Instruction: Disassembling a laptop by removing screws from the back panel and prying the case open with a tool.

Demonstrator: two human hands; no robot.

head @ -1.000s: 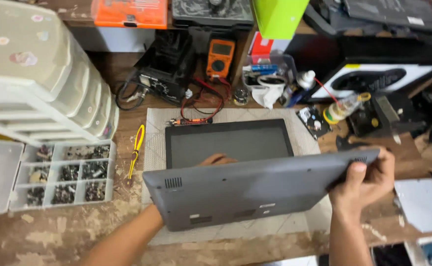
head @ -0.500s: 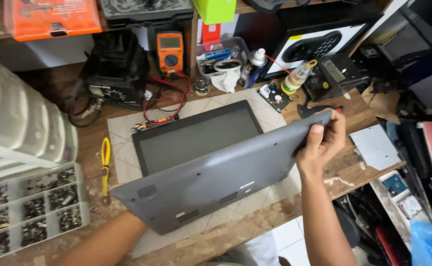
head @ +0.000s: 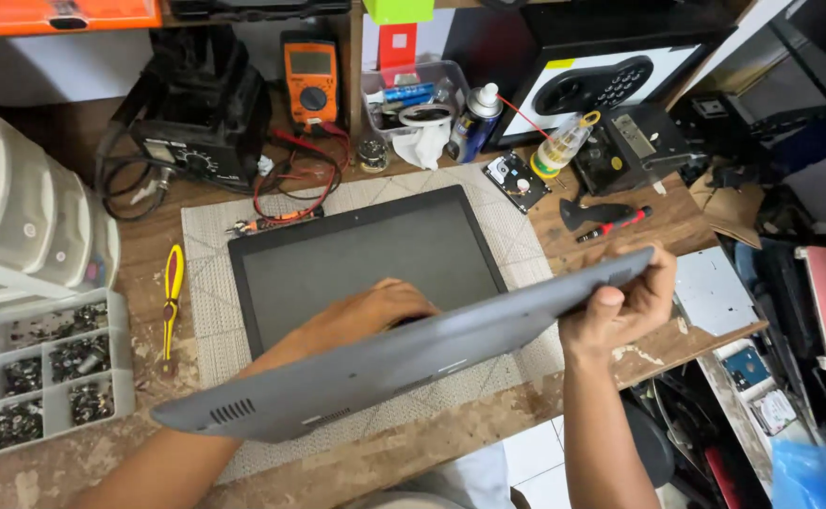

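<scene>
Here's the grey laptop base (head: 404, 368), up off the bench and tilted, its underside with the vent slots facing us; the right hand (head: 620, 302) is clamped on its far right corner, thumb on the near face and fingers wrapped behind, while the left hand (head: 366, 316) reaches under it, fingers spread on or just above the dark screen panel (head: 375, 254) lying flat on the pale work mat (head: 206, 254) — whether that hand grips anything I can't tell, the base hides its fingertips.

How far along? By my reading the base is raised clear of the screen panel at the right end; whether the two are joined along the hidden edge can't be seen from here; no screwdriver is in either hand, and nothing is set down yet.

Now the count — one laptop base, one screen panel, one mat; one yellow-handled tool (head: 173, 287) left of the mat; one orange multimeter (head: 311, 80) at the back with its red leads trailing forward; one black bench unit with a dial (head: 201, 113); one spray can (head: 474, 123); one small clear squeeze bottle with a yellow cap (head: 564, 146); one red-and-black screwdriver (head: 616, 223); one compartment tray of dark screws (head: 45, 372) at the left edge.
</scene>
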